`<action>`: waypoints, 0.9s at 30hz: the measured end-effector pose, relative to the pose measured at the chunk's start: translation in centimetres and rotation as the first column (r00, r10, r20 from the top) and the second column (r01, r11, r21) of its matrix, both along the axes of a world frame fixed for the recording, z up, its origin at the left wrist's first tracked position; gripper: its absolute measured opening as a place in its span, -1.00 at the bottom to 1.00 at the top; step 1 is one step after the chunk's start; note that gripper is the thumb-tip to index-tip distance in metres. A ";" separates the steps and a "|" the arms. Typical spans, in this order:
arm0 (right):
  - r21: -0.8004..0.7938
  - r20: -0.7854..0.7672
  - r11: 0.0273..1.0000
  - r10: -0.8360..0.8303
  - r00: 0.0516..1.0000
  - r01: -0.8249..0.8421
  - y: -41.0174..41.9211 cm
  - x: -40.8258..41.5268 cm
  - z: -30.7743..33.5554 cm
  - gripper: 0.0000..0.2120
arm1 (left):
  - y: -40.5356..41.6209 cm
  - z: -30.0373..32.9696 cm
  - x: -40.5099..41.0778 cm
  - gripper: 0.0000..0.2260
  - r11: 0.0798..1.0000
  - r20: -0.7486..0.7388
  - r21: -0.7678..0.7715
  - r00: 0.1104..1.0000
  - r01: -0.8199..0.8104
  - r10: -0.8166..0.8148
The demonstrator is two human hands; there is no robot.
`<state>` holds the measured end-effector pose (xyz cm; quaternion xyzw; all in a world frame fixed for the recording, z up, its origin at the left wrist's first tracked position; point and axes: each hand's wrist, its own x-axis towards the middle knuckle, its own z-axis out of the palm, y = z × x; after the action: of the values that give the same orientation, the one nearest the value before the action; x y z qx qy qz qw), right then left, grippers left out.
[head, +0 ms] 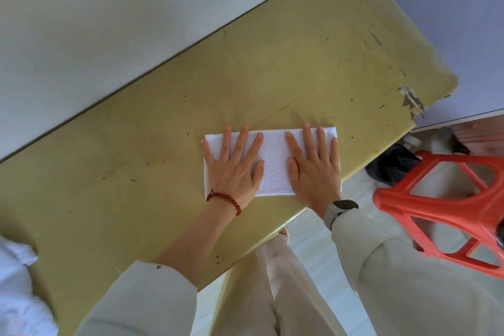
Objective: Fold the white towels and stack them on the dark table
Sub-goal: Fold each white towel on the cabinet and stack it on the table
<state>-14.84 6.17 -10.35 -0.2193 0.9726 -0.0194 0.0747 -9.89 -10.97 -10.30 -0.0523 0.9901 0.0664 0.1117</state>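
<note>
Soft, even daylight fills the view, with only faint shadows under the hands (272, 169). Wide-angle bending curves the table (272, 68) edges, and corners look slightly blurred.

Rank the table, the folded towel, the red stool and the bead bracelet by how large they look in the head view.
1. Table: largest by far.
2. Red stool: cut off at the frame edge and nearer the camera, so its place is unsure.
3. Folded towel: partly under both hands.
4. Bead bracelet: smallest.

left hand (236, 165) flat, fingers (242, 139) spread, right hand (313, 165) flat alongside, palms down
</note>
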 end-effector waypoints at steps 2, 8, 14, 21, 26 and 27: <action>-0.070 0.021 0.997 -0.036 0.999 0.037 0.6 0.0 0.4 -0.54 | 0.1 0.2 -0.1 -0.52 1.000 0.011 0.002 1.000 -0.007 0.007; -0.382 0.212 0.765 -0.475 0.854 0.519 2.6 -0.2 3.2 -0.73 | 0.2 0.5 0.0 -0.50 0.999 0.047 -0.025 0.999 -0.023 0.024; -0.075 0.404 0.581 -0.726 0.557 0.811 1.6 -2.8 3.8 -0.82 | 0.3 0.8 -0.1 -0.45 0.999 0.072 -0.046 0.997 -0.016 0.019; -0.059 0.537 0.503 -0.712 0.452 0.862 1.6 -3.7 4.9 -0.66 | 0.4 0.9 -0.1 -0.50 0.999 0.088 -0.042 0.996 -0.011 0.015; -0.216 0.533 0.565 -0.615 0.580 0.797 0.6 -2.5 7.2 -0.86 | 0.2 0.9 -0.2 -0.44 0.999 0.112 -0.041 0.994 0.022 -0.018; -0.257 0.534 0.582 -0.580 0.615 0.772 0.3 -2.3 7.7 -0.93 | 0.1 1.0 -0.3 -0.41 1.000 0.102 -0.014 0.995 0.020 -0.019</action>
<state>-17.14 6.44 -2.64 0.1756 0.9086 -0.3218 0.2001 -10.16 -10.91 -9.30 -0.0468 0.9841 0.0554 0.1621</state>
